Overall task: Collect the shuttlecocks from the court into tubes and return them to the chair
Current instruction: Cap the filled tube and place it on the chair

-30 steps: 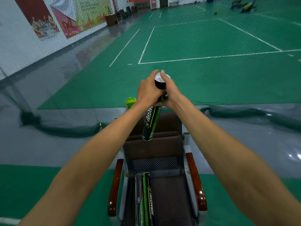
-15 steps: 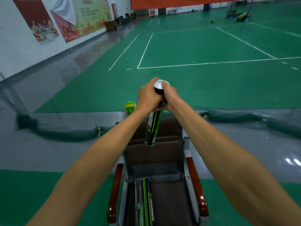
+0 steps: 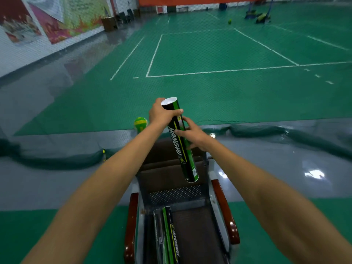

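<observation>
1. Left grip (image 3: 162, 115) is closed round the upper end of the tube (image 3: 183, 155), just below its white top.
2. Right grip (image 3: 192, 135) holds the tube at mid-length, thumb across the front.
3. The tube is tilted at frame centre, in the air above the chair (image 3: 162, 178) back.
4. Two spare tubes (image 3: 168, 235) lie side by side on the seat, bottom centre.
5. A ball (image 3: 140, 124) sits just left of the left grip.

At the lower centre of the frame, a chair (image 3: 225, 212) with brown armrests carries two tubes (image 3: 168, 237) lying side by side, lengthwise, on the left of its dark seat. It stands on the floor (image 3: 209, 88), where a dark green net (image 3: 53, 159) lies bunched across a glossy grey strip.
</observation>
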`<state>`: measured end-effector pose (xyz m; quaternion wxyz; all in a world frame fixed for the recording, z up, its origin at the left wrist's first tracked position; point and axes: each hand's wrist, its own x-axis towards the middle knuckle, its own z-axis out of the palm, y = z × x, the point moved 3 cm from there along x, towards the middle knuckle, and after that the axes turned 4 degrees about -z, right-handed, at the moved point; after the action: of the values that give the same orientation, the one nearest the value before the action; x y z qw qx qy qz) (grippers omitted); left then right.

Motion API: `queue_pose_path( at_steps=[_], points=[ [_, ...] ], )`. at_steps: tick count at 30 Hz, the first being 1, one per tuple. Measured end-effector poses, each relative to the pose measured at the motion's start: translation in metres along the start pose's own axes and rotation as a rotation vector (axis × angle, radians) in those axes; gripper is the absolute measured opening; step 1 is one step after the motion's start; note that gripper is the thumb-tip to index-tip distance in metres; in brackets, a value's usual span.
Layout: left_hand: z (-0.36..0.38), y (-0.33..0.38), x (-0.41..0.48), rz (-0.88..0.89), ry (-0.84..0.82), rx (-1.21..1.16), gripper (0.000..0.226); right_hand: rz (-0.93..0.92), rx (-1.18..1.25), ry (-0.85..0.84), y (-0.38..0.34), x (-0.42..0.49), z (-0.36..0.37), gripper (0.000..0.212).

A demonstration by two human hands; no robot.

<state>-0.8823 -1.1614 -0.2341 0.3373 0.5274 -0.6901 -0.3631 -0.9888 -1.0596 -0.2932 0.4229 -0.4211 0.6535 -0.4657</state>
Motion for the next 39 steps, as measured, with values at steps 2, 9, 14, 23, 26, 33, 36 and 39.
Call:
queue_pose_path(
  at_steps=[2, 9, 14, 23, 26, 33, 36, 39],
  points=[
    [0.003, -0.003, 0.0, 0.019, -0.04, 0.011, 0.084, -0.029, -0.189, 0.035, 0.014, 0.006, 0.002, 0.082],
    [0.029, -0.028, -0.004, -0.024, -0.11, -0.049, 0.111, 0.062, -0.261, 0.205, 0.055, 0.017, 0.015, 0.067],
    [0.057, -0.083, -0.008, -0.178, -0.275, -0.083, 0.109, 0.141, -0.296, 0.194, 0.09, 0.034, 0.029, 0.074],
    [0.128, -0.244, -0.035, -0.503, -0.427, 0.041, 0.088, 0.456, -0.347, 0.096, 0.225, 0.071, 0.078, 0.052],
    [0.158, -0.314, -0.057, -0.651, -0.449, 0.076, 0.089, 0.561, -0.412, 0.029, 0.292, 0.071, 0.1, 0.044],
    [0.236, -0.473, -0.113, -0.853, -0.542, 0.087, 0.063, 0.768, -0.508, -0.112, 0.464, 0.062, 0.146, 0.05],
    [0.266, -0.532, -0.14, -0.944, -0.565, 0.1, 0.067, 0.835, -0.538, -0.141, 0.537, 0.063, 0.164, 0.053],
    [0.287, -0.586, -0.169, -1.022, -0.563, 0.089, 0.054, 0.862, -0.577, -0.197, 0.599, 0.067, 0.183, 0.056]
  ],
)
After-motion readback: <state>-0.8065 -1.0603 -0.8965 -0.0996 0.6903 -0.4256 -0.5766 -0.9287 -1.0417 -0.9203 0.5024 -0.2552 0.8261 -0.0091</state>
